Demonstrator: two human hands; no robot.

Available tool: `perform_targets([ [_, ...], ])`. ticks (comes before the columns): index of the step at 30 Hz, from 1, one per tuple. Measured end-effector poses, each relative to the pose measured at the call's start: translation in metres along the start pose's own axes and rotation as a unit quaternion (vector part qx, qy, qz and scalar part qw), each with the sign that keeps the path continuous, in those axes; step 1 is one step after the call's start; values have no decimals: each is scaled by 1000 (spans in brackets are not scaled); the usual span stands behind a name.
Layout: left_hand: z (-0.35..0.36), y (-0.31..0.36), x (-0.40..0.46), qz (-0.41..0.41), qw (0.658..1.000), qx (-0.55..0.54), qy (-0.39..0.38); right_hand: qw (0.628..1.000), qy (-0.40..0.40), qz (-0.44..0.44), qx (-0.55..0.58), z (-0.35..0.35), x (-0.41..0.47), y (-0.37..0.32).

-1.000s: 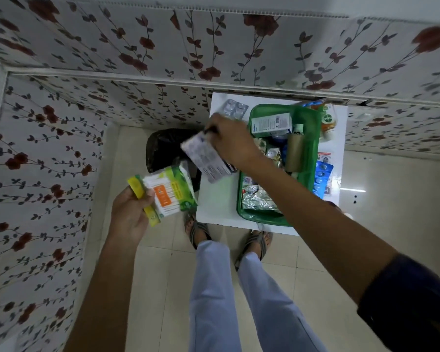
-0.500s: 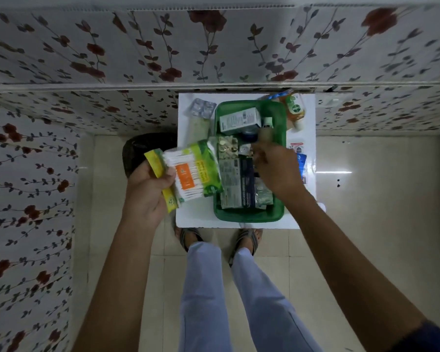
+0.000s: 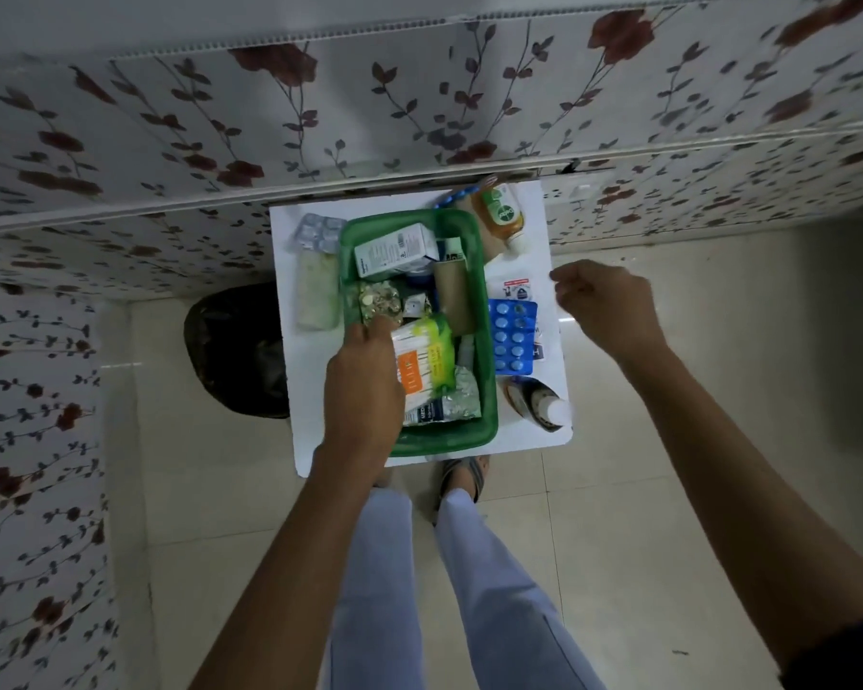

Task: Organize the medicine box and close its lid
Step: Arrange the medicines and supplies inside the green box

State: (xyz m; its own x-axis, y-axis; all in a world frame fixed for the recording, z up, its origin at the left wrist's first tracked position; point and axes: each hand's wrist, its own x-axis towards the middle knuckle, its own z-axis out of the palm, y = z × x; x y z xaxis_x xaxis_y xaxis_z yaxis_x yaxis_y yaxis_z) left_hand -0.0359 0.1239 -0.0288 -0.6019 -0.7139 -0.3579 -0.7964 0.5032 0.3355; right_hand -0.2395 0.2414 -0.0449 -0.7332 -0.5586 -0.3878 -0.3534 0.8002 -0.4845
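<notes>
Now that cotton-bud pack (image 3: 422, 363) lies inside green box (image 3: 487, 390) | left hand (image 3: 362, 385) fingers still on it, grip unclear | right hand (image 3: 606, 303) withdrawn, loosely curled, empty | blue pill strip (image 3: 514, 336) outside; lid unseen

A small white rectangular table (image 3: 529, 443) stands on glossy cream floor tiles (image 3: 594, 540), against walls papered white with dark red flowers (image 3: 419, 107); a black bag (image 3: 235, 351) sits beside it.
</notes>
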Motion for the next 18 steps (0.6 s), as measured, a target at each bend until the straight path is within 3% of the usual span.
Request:
perform_targets([
  [6, 18, 9, 7, 86, 976, 162, -116, 990, -111, 16, -82, 36, 17, 7],
  [8, 25, 8, 10, 85, 973, 176, -121, 986, -120, 26, -113, 48, 19, 3],
  [13, 29, 3, 14, 76, 997, -4, -16, 991, -94, 64, -69, 64, 23, 0],
  [18, 15, 15, 21, 51, 976, -213, 13, 991, -104, 85, -18, 50, 24, 5],
])
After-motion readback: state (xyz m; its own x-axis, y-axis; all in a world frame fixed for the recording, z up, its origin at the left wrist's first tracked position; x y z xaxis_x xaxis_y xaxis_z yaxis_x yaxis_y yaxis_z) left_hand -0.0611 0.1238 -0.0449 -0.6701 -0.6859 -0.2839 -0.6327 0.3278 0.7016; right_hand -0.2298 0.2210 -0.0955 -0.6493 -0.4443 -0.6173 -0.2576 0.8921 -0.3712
